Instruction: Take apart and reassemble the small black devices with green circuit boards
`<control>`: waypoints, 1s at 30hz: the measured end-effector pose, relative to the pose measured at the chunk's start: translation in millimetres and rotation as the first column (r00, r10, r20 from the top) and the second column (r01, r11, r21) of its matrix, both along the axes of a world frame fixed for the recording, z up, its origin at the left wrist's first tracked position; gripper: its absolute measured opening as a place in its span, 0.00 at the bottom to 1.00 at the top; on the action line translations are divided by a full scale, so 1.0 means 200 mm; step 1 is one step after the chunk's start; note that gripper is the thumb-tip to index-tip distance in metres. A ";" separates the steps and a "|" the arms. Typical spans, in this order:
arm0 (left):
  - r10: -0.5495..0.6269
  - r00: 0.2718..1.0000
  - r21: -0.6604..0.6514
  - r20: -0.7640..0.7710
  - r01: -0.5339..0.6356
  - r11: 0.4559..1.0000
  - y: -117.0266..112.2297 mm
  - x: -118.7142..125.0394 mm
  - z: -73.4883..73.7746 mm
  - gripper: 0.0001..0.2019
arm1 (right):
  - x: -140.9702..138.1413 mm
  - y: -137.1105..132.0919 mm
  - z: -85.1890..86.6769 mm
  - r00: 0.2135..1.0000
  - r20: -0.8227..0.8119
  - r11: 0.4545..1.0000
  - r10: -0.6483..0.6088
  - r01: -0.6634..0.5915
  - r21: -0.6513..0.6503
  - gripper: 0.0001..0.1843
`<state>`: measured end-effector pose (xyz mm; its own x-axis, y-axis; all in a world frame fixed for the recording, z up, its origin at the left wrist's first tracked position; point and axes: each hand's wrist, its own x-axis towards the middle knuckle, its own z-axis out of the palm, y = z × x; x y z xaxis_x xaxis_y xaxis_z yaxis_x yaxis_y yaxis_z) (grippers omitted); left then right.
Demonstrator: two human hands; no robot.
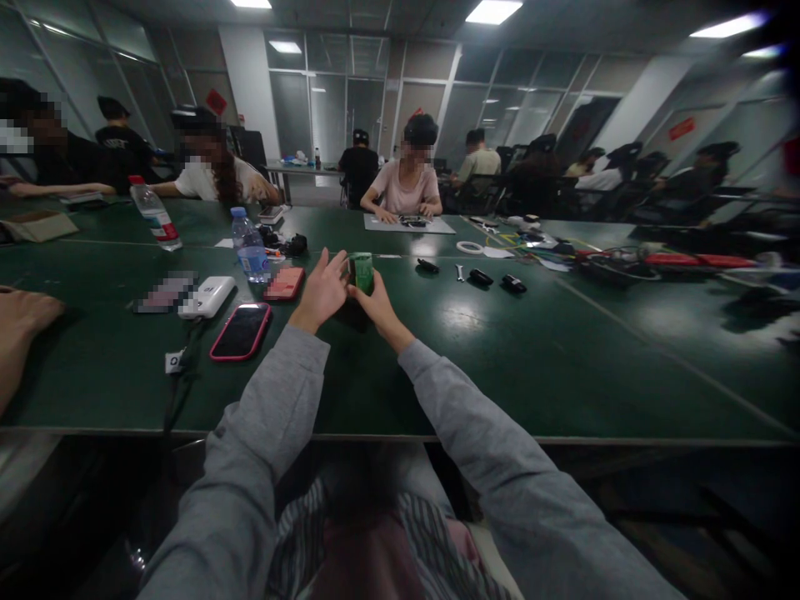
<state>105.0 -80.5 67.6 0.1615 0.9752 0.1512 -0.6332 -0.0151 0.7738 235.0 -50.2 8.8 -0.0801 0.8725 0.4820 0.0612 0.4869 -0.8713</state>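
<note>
At the far left edge of the green counter [562, 358], part of another person's hand [18, 333] rests on the surface. Further right and far, a clear water bottle [156, 217] with a red label stands upright. Nearer, a white power bank [207, 297] lies flat, with a cable running from it toward the near edge. Just right of it lies a phone in a pink case [241, 331], screen up and dark. Behind the phone stands a second water bottle [250, 250] with a blue cap, and a flat red item [284, 283] lies just beside that bottle on its right. The left hand [322, 292] is open, fingers extended and slightly spread, with the fingertips at the left side of the green object [362, 271]. The green object is small, upright and roughly cylindrical, and it sits in the middle of the counter, well out from the near edge, between the two hands. The right hand [375, 304] grips the object from the near right side, thumb across its near face and fingers behind it. Both arms wear grey sleeves. Right of the hands, a row of small items lies apart from them: a dark part [428, 265], a small wrench [459, 272] and two more dark parts. A white tape ring [468, 247] lies beyond them. On the far side, a seated person works with both hands on a grey mat [387, 223].
</note>
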 end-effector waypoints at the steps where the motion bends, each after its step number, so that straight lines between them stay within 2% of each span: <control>1: -0.034 0.999 0.026 0.003 0.034 0.999 -0.01 0.00 0.00 0.27 | 0.01 0.01 0.00 0.997 -0.075 0.998 0.001 -0.005 -0.060 0.38; 5: -0.136 0.990 0.105 -0.034 0.138 0.985 -0.04 -0.02 0.01 0.28 | 0.03 0.01 0.01 0.960 -0.280 0.966 0.030 -0.100 -0.238 0.31; 7: -0.157 0.985 0.112 -0.072 0.164 0.980 -0.03 -0.05 0.00 0.27 | 0.03 0.00 0.01 0.949 -0.313 0.964 0.023 -0.105 -0.246 0.31; 9: -0.139 0.984 0.085 -0.109 0.148 0.985 0.01 -0.10 -0.02 0.25 | 0.04 0.01 0.01 0.956 -0.293 0.977 -0.010 -0.052 -0.205 0.32; 11: -0.076 0.989 0.021 -0.131 0.079 0.997 0.07 -0.17 -0.06 0.24 | 0.04 0.01 0.00 0.976 -0.208 0.990 -0.058 0.029 -0.140 0.32; 13: 0.058 0.991 -0.040 -0.121 -0.063 0.997 0.14 -0.23 -0.13 0.22 | 0.02 0.01 -0.01 0.993 -0.058 0.994 -0.104 0.102 -0.040 0.31; 16: 0.251 0.961 -0.142 -0.115 -0.266 0.953 0.20 -0.30 -0.22 0.21 | 0.00 0.01 -0.02 0.966 0.229 0.985 -0.123 0.090 0.150 0.28; 19: 0.283 0.951 -0.227 -0.123 -0.305 0.925 0.21 -0.32 -0.28 0.19 | 0.00 0.01 -0.04 0.891 0.445 0.972 -0.088 -0.022 0.235 0.26; 21: 0.260 0.956 -0.249 -0.139 -0.288 0.925 0.22 -0.30 -0.31 0.17 | 0.05 0.04 -0.05 0.854 0.513 0.966 -0.093 -0.049 0.256 0.25; 23: 0.229 0.961 -0.253 -0.157 -0.264 0.931 0.22 -0.28 -0.32 0.16 | 0.16 0.08 -0.06 0.824 0.551 0.961 -0.131 -0.032 0.275 0.26; 25: 0.209 0.963 -0.250 -0.171 -0.247 0.936 0.23 -0.27 -0.34 0.16 | 0.34 0.13 -0.05 0.785 0.590 0.961 -0.192 0.027 0.277 0.27; 28: 0.187 0.966 -0.259 -0.178 -0.230 0.938 0.24 -0.28 -0.36 0.16 | 0.72 0.19 -0.03 0.685 0.661 0.951 -0.307 0.204 0.230 0.28; 30: 0.182 0.966 -0.270 -0.185 -0.228 0.936 0.25 -0.28 -0.37 0.15 | 1.03 0.20 0.00 0.576 0.720 0.908 -0.387 0.373 0.190 0.29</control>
<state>49.0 -31.1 -6.7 -0.0472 0.9876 -0.1499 -0.5125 0.1049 0.8523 440.1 -10.0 9.4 -0.0713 0.8999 0.4302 0.8505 0.2802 -0.4451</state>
